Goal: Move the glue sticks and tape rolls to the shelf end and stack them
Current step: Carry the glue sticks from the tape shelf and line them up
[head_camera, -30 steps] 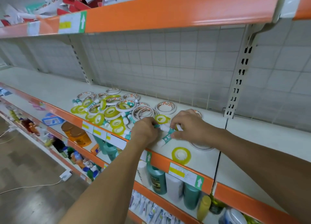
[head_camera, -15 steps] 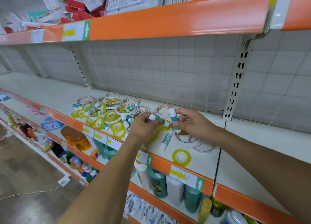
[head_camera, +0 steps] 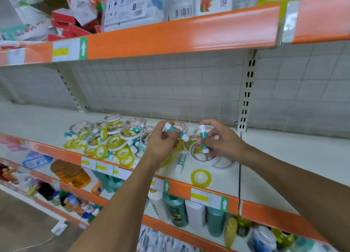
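Both hands [head_camera: 191,140] gripping glue sticks [head_camera: 203,138], tape rolls [head_camera: 115,140] heaped leftward, loose roll [head_camera: 201,178] nearby

My white shelf [head_camera: 284,157] has an orange edge. A pile of tape rolls [head_camera: 113,142] lies on it, one glue stick [head_camera: 180,161], one yellow roll [head_camera: 201,178].

We see smooth plastic glue sticks [head_camera: 204,138] with white caps, and glossy translucent yellow tape rolls [head_camera: 201,178] lying on a matt off-white shelf [head_camera: 284,157]. Its orange edge strip [head_camera: 180,37] looks glossy, the paper price labels [head_camera: 208,198] matt, the slotted upright [head_camera: 248,89] painted metal.
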`<state>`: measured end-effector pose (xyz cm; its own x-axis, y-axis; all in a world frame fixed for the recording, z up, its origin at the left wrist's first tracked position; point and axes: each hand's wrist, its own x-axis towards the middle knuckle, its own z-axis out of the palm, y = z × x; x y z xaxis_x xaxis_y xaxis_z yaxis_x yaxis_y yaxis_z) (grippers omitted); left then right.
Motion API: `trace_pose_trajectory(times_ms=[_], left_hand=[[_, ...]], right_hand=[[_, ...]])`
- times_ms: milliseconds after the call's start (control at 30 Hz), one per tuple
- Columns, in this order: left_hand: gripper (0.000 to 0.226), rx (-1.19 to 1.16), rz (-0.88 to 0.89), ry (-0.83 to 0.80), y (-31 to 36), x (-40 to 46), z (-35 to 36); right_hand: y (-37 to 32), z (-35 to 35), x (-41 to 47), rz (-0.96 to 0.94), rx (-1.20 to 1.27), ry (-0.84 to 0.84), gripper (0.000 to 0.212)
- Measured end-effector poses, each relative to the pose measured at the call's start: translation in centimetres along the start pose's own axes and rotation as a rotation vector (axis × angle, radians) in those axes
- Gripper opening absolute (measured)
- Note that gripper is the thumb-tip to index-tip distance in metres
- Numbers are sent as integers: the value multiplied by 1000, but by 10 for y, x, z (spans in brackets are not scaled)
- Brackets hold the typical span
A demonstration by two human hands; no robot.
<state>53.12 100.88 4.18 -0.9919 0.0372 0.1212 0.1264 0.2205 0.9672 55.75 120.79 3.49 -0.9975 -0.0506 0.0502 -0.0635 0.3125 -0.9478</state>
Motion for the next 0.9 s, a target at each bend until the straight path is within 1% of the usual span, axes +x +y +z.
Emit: trace_pose_trajectory(times_ms=[100,133,167,267,333,533,600,700,800,900], left_hand=[[4,24,35,-49,1,-3,5],[5,18,40,-63,0,-4,8],[10,13,40,-72,-2,-4,12],[37,16,32,-120,-3,-5,27],[43,50,52,-174,0,-9,36],[27,132,160,-305,11,-25,66],[27,127,173,-335,14,-31,78],[27,211,209,-348,10,-36,93],[24,195,201,-392,7,-41,101],[23,174,169,-400,11,-48,109]], right_hand=[[2,-3,-12,37,20,64,41],[5,-4,-16,42,20,83,40],[8,-5,-20,46,12,100,40],[15,-12,-35,66,-1,146,41],[18,-19,-45,78,-2,183,42],[18,-44,-81,104,-100,300,45],[21,-52,-92,124,-118,329,44],[24,-59,-106,156,-120,375,41],[25,-61,-120,176,-135,401,41],[27,-61,-132,187,-164,417,44]])
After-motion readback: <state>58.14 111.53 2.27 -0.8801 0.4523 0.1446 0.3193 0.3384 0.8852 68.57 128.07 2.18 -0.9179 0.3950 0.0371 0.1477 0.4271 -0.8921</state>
